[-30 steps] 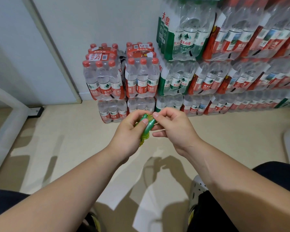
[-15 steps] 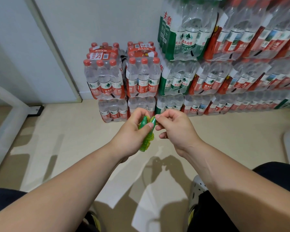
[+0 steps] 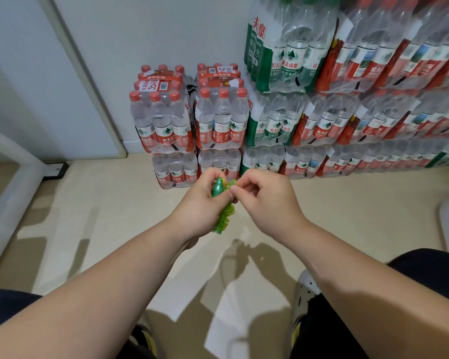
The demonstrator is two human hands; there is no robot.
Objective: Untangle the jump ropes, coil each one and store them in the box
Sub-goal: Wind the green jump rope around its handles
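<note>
Fingers (image 3: 213,178) on left hand (image 3: 198,207), right hand (image 3: 272,203) pinch rope (image 3: 224,217).

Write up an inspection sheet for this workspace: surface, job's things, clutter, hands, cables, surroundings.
Surface: beige floor, arm shadows on it.
Job's things: green jump rope, bunched in coils, held above the floor; its green handle sticks up. No box identified.
Clutter: small black fitting on the floor at left.
Hands: left hand grips the rope bundle and handle; right hand pinches the rope near the top.
Cables: nothing seen.
Surroundings: stacked packs of water bottles against the wall; translucent white object at the left edge.
</note>
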